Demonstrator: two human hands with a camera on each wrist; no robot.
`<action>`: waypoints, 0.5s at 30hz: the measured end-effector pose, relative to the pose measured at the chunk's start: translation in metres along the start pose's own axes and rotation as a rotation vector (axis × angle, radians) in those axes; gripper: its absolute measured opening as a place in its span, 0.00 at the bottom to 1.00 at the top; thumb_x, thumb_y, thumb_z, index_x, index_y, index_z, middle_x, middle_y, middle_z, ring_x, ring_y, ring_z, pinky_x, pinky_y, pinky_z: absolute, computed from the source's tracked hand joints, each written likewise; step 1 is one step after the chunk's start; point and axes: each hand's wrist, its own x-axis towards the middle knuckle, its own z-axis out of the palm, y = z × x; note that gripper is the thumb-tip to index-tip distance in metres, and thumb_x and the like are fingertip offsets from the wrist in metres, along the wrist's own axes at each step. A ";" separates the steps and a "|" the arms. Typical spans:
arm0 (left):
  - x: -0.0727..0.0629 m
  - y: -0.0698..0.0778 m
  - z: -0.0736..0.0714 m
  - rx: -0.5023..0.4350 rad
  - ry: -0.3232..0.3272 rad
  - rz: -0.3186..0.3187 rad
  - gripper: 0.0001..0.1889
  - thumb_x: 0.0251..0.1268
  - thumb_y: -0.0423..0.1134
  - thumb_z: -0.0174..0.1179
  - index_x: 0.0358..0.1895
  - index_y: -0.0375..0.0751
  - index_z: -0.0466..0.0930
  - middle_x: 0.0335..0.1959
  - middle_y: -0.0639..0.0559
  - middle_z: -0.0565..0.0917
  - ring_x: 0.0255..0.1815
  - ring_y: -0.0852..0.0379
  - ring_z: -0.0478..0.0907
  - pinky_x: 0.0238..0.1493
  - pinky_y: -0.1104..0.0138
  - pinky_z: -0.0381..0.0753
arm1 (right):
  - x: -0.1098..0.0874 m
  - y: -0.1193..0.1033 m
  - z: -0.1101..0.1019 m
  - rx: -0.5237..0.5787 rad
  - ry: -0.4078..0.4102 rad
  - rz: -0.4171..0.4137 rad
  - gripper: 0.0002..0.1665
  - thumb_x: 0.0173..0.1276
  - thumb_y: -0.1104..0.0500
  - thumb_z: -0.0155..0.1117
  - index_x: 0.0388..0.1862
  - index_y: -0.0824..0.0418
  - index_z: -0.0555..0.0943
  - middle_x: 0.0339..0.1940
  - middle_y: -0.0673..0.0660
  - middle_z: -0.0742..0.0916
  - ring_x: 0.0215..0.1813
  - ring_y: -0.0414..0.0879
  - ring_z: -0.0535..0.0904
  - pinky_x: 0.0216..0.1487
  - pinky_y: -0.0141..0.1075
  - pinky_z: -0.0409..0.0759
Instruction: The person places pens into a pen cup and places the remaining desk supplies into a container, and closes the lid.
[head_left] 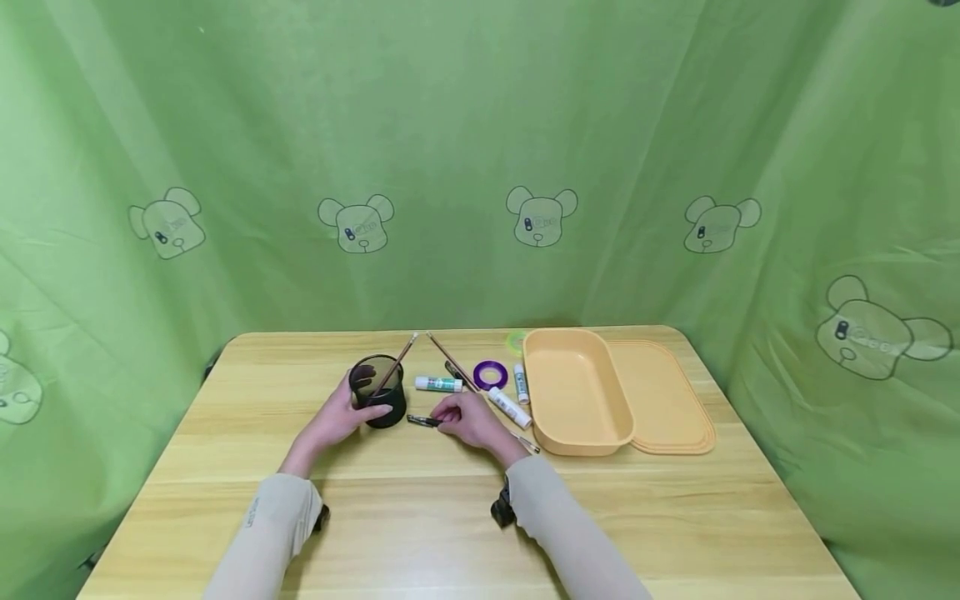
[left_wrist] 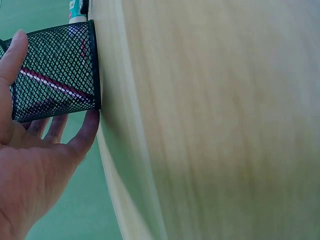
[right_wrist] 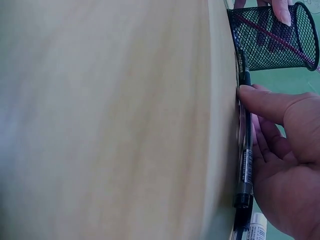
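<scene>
My left hand (head_left: 339,418) grips a black mesh pen cup (head_left: 388,410), thumb on the near side and fingers around the far side. The cup stands upright on the table, and a pencil (head_left: 399,360) leans inside it, its end above the rim. Just right of the cup, my right hand (head_left: 472,419) pinches a black pen (head_left: 422,421) that lies low along the tabletop. In the right wrist view the thumb presses the barrel of the pen (right_wrist: 247,125), with the other fingers partly hidden behind. Another pen (head_left: 527,442) lies beside the right wrist.
Behind the right hand lie a second pencil (head_left: 447,354), a purple tape roll (head_left: 477,376), and glue sticks, one green and white (head_left: 438,384), two others (head_left: 510,408) (head_left: 521,384) nearer an orange tub (head_left: 577,447). Its lid (head_left: 671,400) lies to the right. A green tape roll (head_left: 515,342) sits behind.
</scene>
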 end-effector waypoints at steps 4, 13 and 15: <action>0.000 0.000 0.000 0.005 -0.001 -0.009 0.48 0.64 0.49 0.73 0.80 0.38 0.54 0.77 0.33 0.66 0.80 0.34 0.60 0.82 0.40 0.55 | 0.000 0.000 -0.001 0.002 -0.001 -0.014 0.11 0.63 0.70 0.74 0.44 0.64 0.89 0.35 0.55 0.90 0.35 0.38 0.82 0.39 0.28 0.84; 0.000 -0.001 0.000 0.021 0.002 -0.016 0.49 0.64 0.51 0.73 0.80 0.39 0.54 0.78 0.32 0.65 0.80 0.33 0.60 0.81 0.39 0.55 | 0.001 0.001 -0.002 0.012 0.015 -0.048 0.10 0.64 0.70 0.72 0.45 0.66 0.89 0.35 0.55 0.90 0.35 0.37 0.83 0.40 0.28 0.84; 0.000 -0.001 0.000 0.018 0.001 -0.011 0.49 0.64 0.50 0.73 0.80 0.38 0.54 0.77 0.32 0.66 0.80 0.32 0.60 0.81 0.39 0.55 | 0.001 0.001 -0.002 0.022 0.012 -0.021 0.11 0.64 0.69 0.72 0.45 0.65 0.89 0.37 0.56 0.91 0.36 0.38 0.83 0.41 0.28 0.84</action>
